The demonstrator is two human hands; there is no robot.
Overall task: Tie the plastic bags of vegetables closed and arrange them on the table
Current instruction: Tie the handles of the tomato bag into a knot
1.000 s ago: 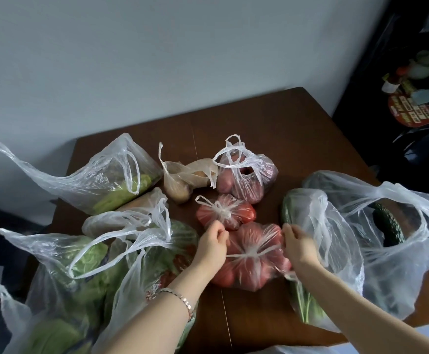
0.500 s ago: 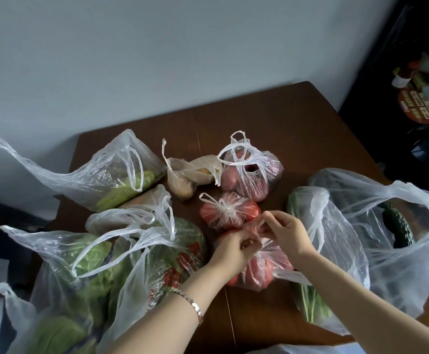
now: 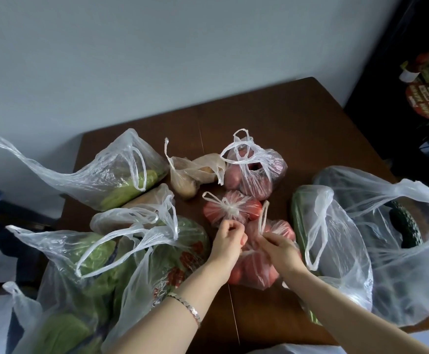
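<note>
While pinched from both sides, tomato bag (image 3: 256,273): lies near the middle of the brown table (image 3: 272,118), a little toward its 6 o'clock edge, packed with red tomatoes, plastic gathered upward at the top.
Right hand (image 3: 277,247): at 1 o'clock on that bag, fingers closed round one handle loop (image 3: 263,215), which stands upright above the knuckles.
Left hand (image 3: 227,241): at 11 o'clock on the same bag, fingers curled into a pinch on the gathered plastic; strand inside the pinch mostly hidden.
Bracelet (image 3: 187,306): around the left wrist.
Small tomato bag (image 3: 231,208): at 12 o'clock, just beyond the hands, knotted shut, touching the held bag.
Bag of reddish round vegetables (image 3: 255,175): farther out at 12 o'clock, handles loose, mouth open.
Potato bag (image 3: 190,175): at 11 o'clock, unknotted, slumped beside the reddish bag.
Bag of pale green vegetables (image 3: 121,175): at 10 o'clock, open, one handle stretched out past the table edge.
Leafy-greens bag (image 3: 93,254): at 8 to 9 o'clock, handles loose and tangled.
Bag of long green vegetables (image 3: 336,238): at 3 o'clock, just beside the right hand, open.
Cucumber bag (image 3: 387,264): farther out at 3 o'clock, dark cucumber (image 3: 405,226) inside, handles spread wide.
</note>
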